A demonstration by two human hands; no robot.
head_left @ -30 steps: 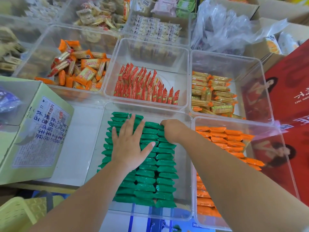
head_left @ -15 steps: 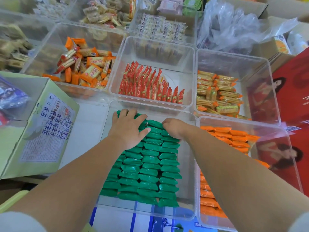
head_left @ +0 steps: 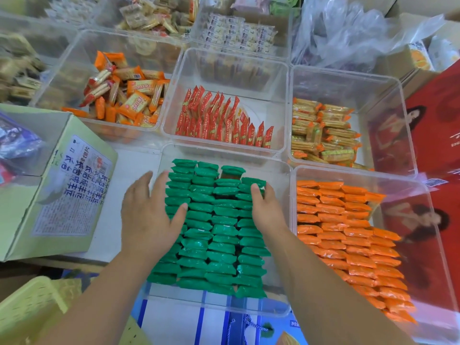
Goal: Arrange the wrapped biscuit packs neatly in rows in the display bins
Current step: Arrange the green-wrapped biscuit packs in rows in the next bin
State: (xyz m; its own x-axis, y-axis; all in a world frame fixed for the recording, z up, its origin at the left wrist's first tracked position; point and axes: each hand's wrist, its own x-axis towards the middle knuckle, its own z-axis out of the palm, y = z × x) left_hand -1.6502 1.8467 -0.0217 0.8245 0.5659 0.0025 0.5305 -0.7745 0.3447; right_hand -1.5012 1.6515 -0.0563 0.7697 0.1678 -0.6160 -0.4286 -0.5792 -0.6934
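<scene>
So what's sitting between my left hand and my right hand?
In the head view, rows of green packs fill the stretch between the left hand and the right hand.

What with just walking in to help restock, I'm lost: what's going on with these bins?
A person is straightening the green packs in the near middle clear bin. The left hand lies flat, fingers spread, on the left column. The right hand is at the right column, thumb on top. The packs stand in four rows, slightly uneven at the far end. The orange packs in the next bin are already in rows.
</scene>
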